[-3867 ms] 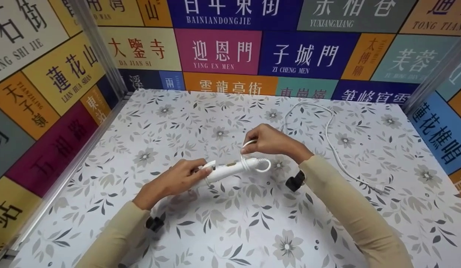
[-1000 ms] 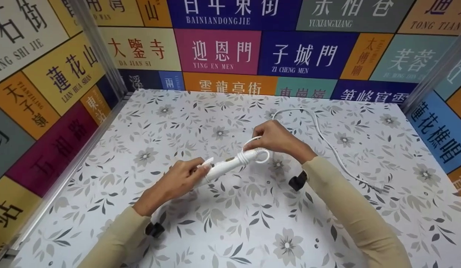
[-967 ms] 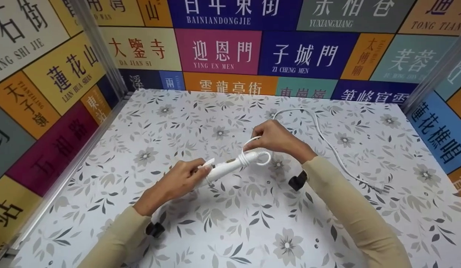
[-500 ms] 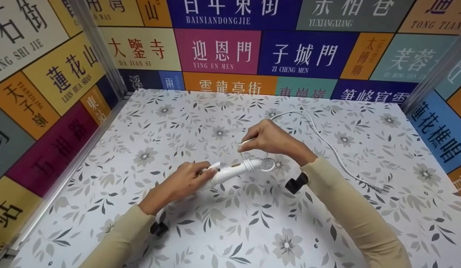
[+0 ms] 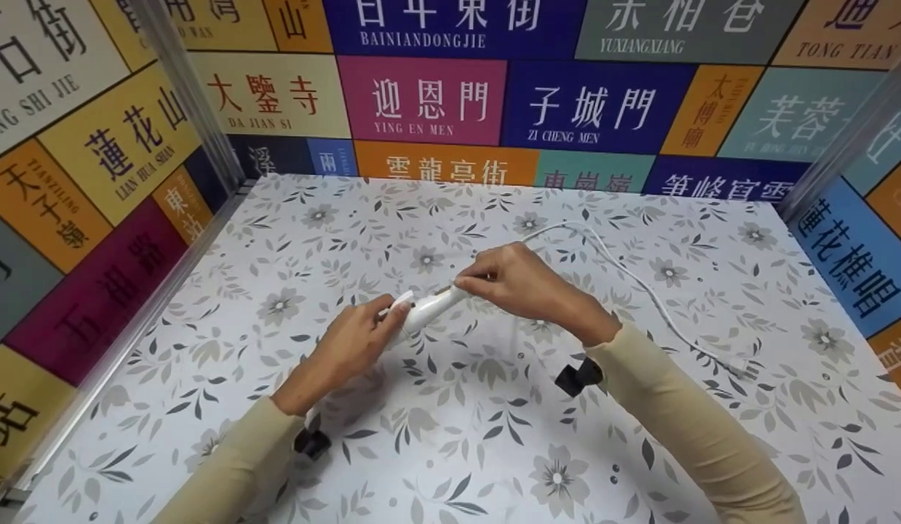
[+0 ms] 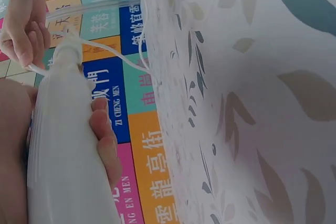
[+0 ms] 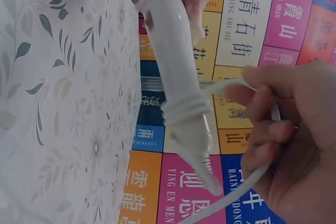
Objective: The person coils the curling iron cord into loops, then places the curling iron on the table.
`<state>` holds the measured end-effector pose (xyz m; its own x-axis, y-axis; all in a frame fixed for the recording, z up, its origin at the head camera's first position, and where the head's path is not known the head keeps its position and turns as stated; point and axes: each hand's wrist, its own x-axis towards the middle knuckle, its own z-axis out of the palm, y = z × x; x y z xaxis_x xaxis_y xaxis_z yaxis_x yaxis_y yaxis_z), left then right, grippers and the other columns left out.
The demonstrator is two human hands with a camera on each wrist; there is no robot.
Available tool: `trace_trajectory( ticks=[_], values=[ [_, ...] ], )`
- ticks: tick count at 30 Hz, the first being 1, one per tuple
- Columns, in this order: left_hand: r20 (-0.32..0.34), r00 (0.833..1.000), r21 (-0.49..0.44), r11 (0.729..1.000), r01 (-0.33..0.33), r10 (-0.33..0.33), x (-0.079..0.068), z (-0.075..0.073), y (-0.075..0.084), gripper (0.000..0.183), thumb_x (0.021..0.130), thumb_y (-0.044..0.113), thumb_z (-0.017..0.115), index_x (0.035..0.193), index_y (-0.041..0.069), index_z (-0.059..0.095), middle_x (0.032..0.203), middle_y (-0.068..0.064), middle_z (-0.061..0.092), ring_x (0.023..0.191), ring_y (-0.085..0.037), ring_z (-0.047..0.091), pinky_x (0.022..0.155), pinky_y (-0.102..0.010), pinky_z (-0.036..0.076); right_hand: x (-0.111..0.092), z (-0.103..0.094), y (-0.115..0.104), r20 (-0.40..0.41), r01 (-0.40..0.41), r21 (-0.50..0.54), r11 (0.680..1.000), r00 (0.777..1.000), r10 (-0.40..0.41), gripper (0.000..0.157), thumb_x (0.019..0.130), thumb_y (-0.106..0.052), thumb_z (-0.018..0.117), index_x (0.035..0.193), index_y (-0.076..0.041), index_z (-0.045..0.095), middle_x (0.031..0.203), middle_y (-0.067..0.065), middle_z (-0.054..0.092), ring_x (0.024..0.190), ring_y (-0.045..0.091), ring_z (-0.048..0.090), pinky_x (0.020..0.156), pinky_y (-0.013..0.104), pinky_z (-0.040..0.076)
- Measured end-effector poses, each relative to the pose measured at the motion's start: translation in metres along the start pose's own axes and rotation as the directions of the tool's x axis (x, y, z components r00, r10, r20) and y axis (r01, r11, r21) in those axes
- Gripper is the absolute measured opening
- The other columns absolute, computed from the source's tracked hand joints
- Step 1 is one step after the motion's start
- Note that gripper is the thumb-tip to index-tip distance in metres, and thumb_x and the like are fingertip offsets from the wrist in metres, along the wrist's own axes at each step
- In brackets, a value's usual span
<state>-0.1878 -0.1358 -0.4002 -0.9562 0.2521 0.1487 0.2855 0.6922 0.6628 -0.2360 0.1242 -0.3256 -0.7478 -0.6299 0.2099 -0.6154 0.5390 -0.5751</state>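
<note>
My left hand (image 5: pixel 352 342) grips a white curling iron (image 5: pixel 429 309) over the table, its thumb by the small lever (image 5: pixel 403 297). The iron slants up to the right, and its far end lies behind my right hand (image 5: pixel 527 284) in the head view. In the right wrist view, several turns of white cord (image 7: pixel 186 108) wrap the handle near the cord end, below a gold-brown button (image 7: pixel 148 19). My right thumb and fingers pinch the cord (image 7: pixel 223 84) just off those turns. The iron's front end is hidden by my left hand.
The loose cord (image 5: pixel 632 276) curves over the right side of the table (image 5: pixel 421 451) to its plug (image 5: pixel 741 370). Floral-patterned sheeting covers the tabletop. Coloured sign panels (image 5: pixel 425 102) stand behind and at both sides.
My right hand has come left and sits against the handle's end, which has tilted upward. The cord's arc on the table has drawn in toward me. My left hand keeps its grip.
</note>
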Motion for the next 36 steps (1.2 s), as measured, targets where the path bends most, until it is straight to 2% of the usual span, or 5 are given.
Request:
trace_trajectory(
  ticks=[7,14,19,27,36],
  values=[
    [-0.111,0.992,-0.062,0.996,0.057,-0.063,-0.004,-0.001,-0.001,0.037,0.106,0.046,0.042,0.093,0.016,0.059,0.07,-0.003,0.057,0.057,-0.016,0.051,0.053,-0.031,0.041,-0.006,0.003,-0.002,-0.036,0.023,0.085,0.996,0.999,-0.02,0.023,0.101,-0.024,0.06,0.1,-0.011,0.079,0.077,0.005,0.067,0.061,0.011,0.055,0.057,0.024,0.044],
    [-0.205,0.978,-0.023,0.999,0.045,-0.049,-0.006,0.006,-0.003,0.034,0.106,0.042,0.044,0.097,0.015,0.061,0.067,-0.002,0.054,0.057,-0.017,0.051,0.053,-0.031,0.039,-0.011,0.004,0.006,-0.022,0.009,0.178,0.984,1.0,-0.005,0.024,0.102,-0.023,0.059,0.095,-0.009,0.078,0.081,0.01,0.072,0.066,0.022,0.066,0.056,0.022,0.047],
    [-0.228,0.972,-0.061,0.997,0.046,-0.058,-0.008,0.008,-0.002,0.033,0.106,0.042,0.044,0.099,0.016,0.062,0.067,-0.002,0.056,0.056,-0.016,0.053,0.052,-0.032,0.042,-0.015,0.006,0.012,0.011,-0.004,0.223,0.975,1.0,0.002,0.024,0.102,-0.023,0.058,0.102,-0.009,0.078,0.086,0.011,0.074,0.074,0.022,0.07,0.065,0.024,0.053],
    [-0.244,0.968,-0.063,0.997,0.044,-0.059,-0.009,0.005,-0.003,0.031,0.106,0.04,0.044,0.107,0.015,0.063,0.068,-0.004,0.055,0.056,-0.017,0.052,0.053,-0.032,0.042,-0.021,0.008,0.024,0.069,-0.028,0.252,0.967,0.998,0.011,0.024,0.104,-0.023,0.056,0.108,-0.01,0.077,0.092,0.011,0.074,0.084,0.023,0.068,0.072,0.026,0.05],
    [-0.246,0.968,-0.062,0.998,0.032,-0.046,-0.009,0.003,-0.004,0.031,0.106,0.04,0.044,0.103,0.015,0.062,0.069,-0.004,0.055,0.058,-0.018,0.051,0.053,-0.032,0.041,-0.022,0.014,0.033,0.11,-0.046,0.21,0.977,0.994,0.023,0.025,0.104,-0.026,0.055,0.11,-0.013,0.076,0.093,0.009,0.071,0.085,0.019,0.065,0.071,0.028,0.05]
  ],
)
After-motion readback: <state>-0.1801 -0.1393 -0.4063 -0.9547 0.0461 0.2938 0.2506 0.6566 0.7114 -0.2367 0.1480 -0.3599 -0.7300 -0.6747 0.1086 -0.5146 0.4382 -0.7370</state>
